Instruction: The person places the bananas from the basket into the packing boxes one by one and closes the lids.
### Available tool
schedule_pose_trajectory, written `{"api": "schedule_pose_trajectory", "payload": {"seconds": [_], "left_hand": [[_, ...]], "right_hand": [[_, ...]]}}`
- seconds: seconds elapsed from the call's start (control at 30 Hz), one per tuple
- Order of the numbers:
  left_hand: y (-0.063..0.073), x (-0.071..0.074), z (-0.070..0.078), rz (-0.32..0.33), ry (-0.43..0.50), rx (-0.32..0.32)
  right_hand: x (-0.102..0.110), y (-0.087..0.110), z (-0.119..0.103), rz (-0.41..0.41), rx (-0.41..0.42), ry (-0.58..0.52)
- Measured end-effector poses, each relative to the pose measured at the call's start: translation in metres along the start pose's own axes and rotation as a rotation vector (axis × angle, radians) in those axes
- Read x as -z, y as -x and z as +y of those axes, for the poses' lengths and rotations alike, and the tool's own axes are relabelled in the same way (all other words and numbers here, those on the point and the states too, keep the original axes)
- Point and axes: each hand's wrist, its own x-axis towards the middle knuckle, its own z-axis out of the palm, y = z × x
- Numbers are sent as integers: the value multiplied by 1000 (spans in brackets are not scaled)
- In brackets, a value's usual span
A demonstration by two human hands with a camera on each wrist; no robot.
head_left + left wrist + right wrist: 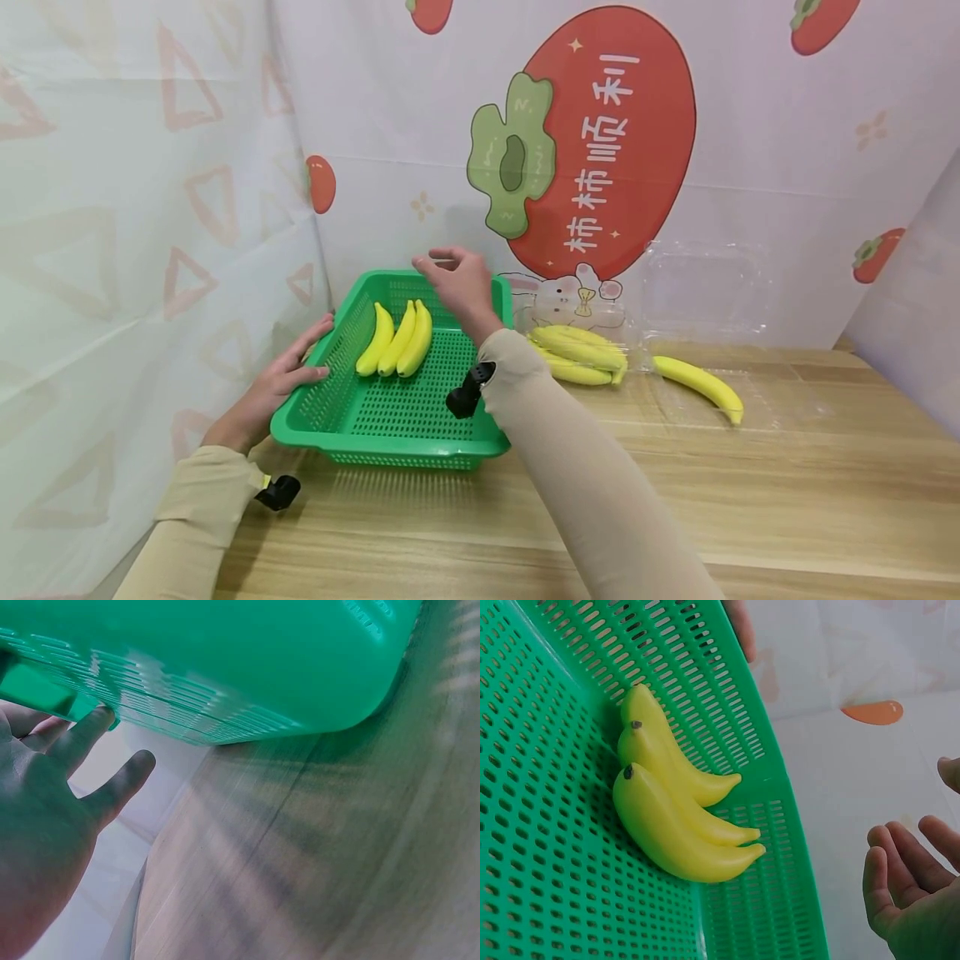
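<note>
I am wearing long, plain beige sleeves. By the left edge of the worktop (390, 542), my left sleeve (180, 517) is bunching into folds near the cuff; my right sleeve (585, 467) is running smoother along the forearm and wrinkling toward the wrist. A small black left wrist camera (279, 493) is showing a yellow patch (266, 481) beside it; a black right wrist camera (465, 400) is matching it. My left hand (281, 383) and right hand (463, 287) are showing bare.
</note>
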Motion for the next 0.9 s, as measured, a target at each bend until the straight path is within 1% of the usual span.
{"api": "schedule_pose_trajectory", "payload": {"seconds": [0.23,0.37,0.47,0.6,0.9], "left_hand": [[0,0,0,-4,9,0],[0,-1,0,-4,6,0],[-1,-2,0,0,-13,-3],[-2,-2,-1,2,-10,-2],[-2,-1,-2,11,-33,-3]], "right_hand": [[-16,2,3,58,-16,-27],[-23,4,2,75,-30,-35],[-27,4,4,80,-34,-24],[-31,2,7,84,-49,-2],[-36,4,19,70,-59,42]]}}
